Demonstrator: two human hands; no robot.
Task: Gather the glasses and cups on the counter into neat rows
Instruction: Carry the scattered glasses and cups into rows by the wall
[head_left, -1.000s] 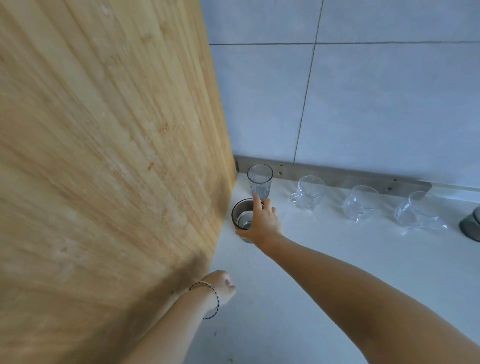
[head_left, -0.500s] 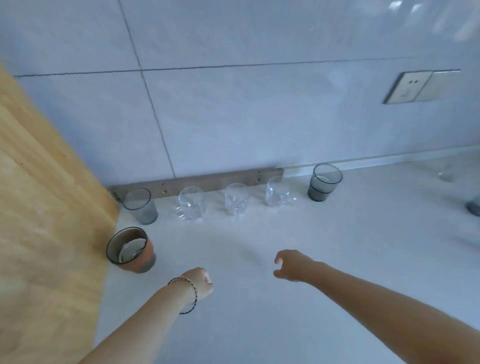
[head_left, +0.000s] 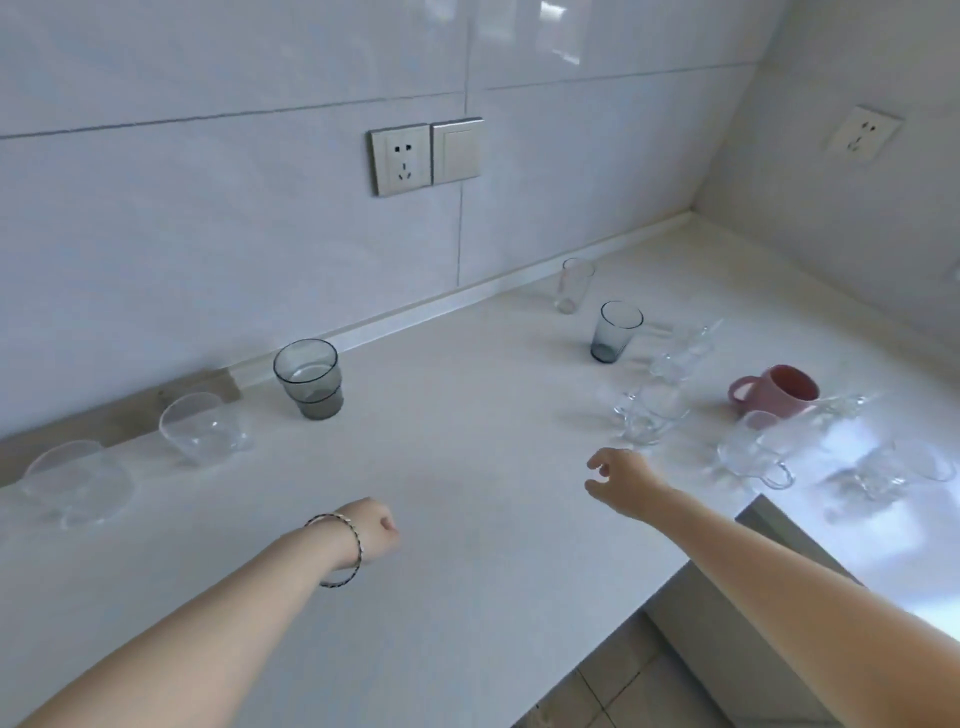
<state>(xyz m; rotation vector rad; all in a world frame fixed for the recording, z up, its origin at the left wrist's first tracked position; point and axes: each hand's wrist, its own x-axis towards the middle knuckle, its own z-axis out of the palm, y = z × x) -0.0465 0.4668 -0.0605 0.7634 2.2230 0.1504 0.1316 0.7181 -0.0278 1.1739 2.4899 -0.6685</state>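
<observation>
Surface: white counter (head_left: 467, 467), matte, running along a pale tiled wall (head_left: 208, 234) and turning a corner at far right. A floor of tiles (head_left: 613, 691) shows below its front edge. A metal strip (head_left: 130, 410) lies along the wall base at left. On the wall are a socket (head_left: 400, 161) with a switch (head_left: 457, 150) touching its right side; a second socket (head_left: 862, 134) sits on the right-hand wall.

Left to right:
- Far-left clear cup (head_left: 72, 480), blurred, mouth up, near the strip.
- Second clear cup (head_left: 200, 434) just beside it, mouth up.
- Smoked grey tumbler (head_left: 309, 379), upright, long axis vertical, close to the wall.
- Your left hand (head_left: 371, 527) hangs over bare counter, fingers curled into a fist, holding nothing. There is a bracelet (head_left: 340, 551) on the wrist.
- Tall clear glass (head_left: 574, 285), upright, near the wall base.
- Small grey glass (head_left: 615, 332), upright, just in front of it.
- Your right hand (head_left: 621, 480) is above the counter, fingers loosely bent, thumb apart, touching nothing.
- Cluster of clear glasses (head_left: 649, 415) just beyond that hand. They are too blurred to count or tell how they stand.
- Pink mug (head_left: 779, 395), mouth showing, handle pointing left.
- Clear handled cup (head_left: 753, 454) in front of the mug, handle toward you.
- Blurred clear cup (head_left: 904, 467) at far right, well apart from the left-hand group.
</observation>
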